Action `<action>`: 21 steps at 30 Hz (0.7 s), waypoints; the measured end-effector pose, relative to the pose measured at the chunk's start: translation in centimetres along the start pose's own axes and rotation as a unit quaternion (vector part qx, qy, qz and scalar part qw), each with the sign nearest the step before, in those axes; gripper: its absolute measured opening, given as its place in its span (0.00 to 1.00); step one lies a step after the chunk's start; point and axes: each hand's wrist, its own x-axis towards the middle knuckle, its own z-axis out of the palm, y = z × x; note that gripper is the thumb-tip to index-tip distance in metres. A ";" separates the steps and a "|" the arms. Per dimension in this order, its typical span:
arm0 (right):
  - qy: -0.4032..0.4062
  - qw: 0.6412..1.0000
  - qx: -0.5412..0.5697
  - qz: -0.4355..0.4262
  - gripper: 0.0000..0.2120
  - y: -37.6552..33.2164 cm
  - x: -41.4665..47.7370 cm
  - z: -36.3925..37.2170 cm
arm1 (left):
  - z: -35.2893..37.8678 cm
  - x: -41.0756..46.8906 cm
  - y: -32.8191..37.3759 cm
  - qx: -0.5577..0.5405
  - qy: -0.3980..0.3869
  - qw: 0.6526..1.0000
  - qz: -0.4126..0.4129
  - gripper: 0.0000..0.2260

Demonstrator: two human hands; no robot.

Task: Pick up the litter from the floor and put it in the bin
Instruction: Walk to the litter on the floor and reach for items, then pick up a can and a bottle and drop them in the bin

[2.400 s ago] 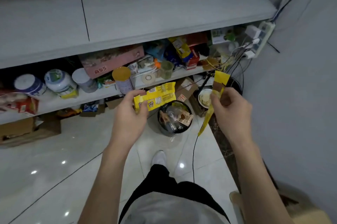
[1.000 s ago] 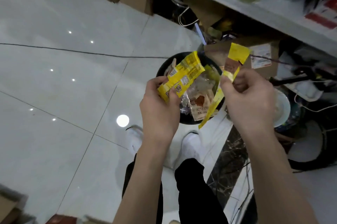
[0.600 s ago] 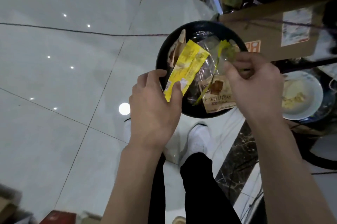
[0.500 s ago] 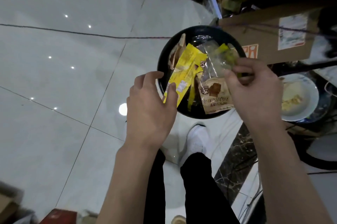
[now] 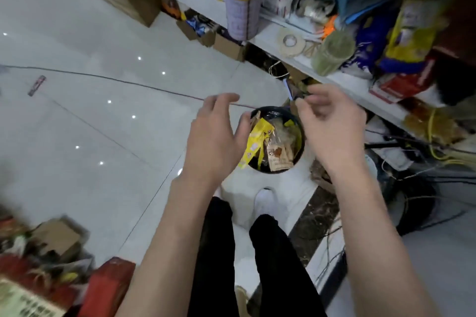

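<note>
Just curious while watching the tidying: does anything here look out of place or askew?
The yellow wrapper pokes out over the near-left rim of the black bin, not fully inside, and a small dark scrap lies on the white floor far to the left.

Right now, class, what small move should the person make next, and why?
Probably turn left toward the small dark wrapper-like strip lying on the white tiled floor: both the left hand and right hand are empty, and the yellow wrappers already lie in the round black bin.
</note>
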 end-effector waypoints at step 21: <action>-0.105 0.930 0.016 -0.351 0.19 -22.6 -14.0 -10.7 | -24.1 -19.3 7.0 0.000 0.236 0.971 -0.042 0.18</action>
